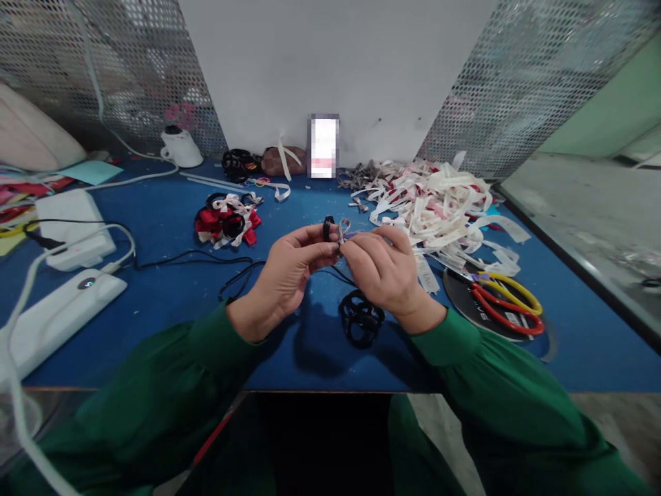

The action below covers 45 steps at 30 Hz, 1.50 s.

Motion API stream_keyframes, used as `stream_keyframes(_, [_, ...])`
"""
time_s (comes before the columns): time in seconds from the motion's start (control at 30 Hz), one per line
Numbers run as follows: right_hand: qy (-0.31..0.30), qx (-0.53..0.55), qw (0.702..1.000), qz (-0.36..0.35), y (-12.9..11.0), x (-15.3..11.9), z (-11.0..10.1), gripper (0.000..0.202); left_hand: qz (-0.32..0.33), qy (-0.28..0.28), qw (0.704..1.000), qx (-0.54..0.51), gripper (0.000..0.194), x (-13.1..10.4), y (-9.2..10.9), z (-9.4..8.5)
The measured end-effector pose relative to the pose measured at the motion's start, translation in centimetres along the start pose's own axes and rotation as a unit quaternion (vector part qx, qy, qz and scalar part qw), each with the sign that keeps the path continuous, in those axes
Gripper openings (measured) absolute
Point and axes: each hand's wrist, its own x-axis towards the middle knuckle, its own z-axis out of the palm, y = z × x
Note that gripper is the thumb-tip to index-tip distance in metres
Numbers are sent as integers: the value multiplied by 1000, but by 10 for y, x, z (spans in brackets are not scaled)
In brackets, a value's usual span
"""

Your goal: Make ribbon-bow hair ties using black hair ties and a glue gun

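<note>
Over the middle of the blue table, my left hand (pixel 289 265) pinches a black hair tie (pixel 327 227) between thumb and fingers. Against it my right hand (pixel 385 265) grips a thin grey ribbon (pixel 344 226), which stands up in a small loop at the fingertips. The two hands almost touch, and the spot where ribbon and hair tie meet is partly hidden by the fingers. Below my right hand lies a bundle of black hair ties (pixel 361 318) on the table. Finished-looking hair ties with red and white bows (pixel 227 220) sit in a pile beyond my left hand.
A heap of white and pink ribbon strips (pixel 438 200) lies at the back right. Scissors with red and yellow handles (pixel 509 303) rest on a black card. A white power bank (pixel 67 324) and cables lie left. A lit phone (pixel 323 146) leans against the back panel.
</note>
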Motion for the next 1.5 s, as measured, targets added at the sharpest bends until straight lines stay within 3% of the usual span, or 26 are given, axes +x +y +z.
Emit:
stream_keyframes(0.13, [75,30,997,9,0,-1,0,19,13,22,1000,11,25,0,0,0])
stream_keyframes(0.27, [127,131,970,160,-4,6,-5,8,41,31,998,43,24,0,1,0])
stream_keyframes(0.33, [119,224,928,271,-5,11,-7,11,66,32,995,68,23,-1,0,1])
stream_keyframes(0.4, [72,336,865,366,-5,16,-8,22,100,29,990,98,23,-2,-1,1])
stream_keyframes(0.5, [-6,453,773,444,-4,20,-7,33,144,22,978,153,22,-3,-3,1])
stream_keyframes(0.6, [-14,494,726,478,-3,21,-4,33,159,7,967,198,24,-2,-5,0])
stream_keyframes(0.73, [6,533,686,495,-4,19,-2,30,160,-3,961,224,24,-1,-7,-1])
stream_keyframes(0.83, [-2,534,687,493,-3,19,-2,29,152,-3,964,220,23,-1,-6,-1])
stream_keyframes(1.0, [13,498,743,446,7,19,-9,24,107,12,980,165,19,0,-3,-2])
stream_keyframes(1.1, [26,511,761,399,13,19,-15,21,95,20,983,155,21,1,-4,-3])
stream_keyframes(1.33, [-2,582,731,357,12,16,-14,19,113,-2,981,160,18,-1,-8,-1])
stream_keyframes(1.5, [28,599,715,359,7,16,-8,14,111,-6,979,172,20,-2,-8,0])
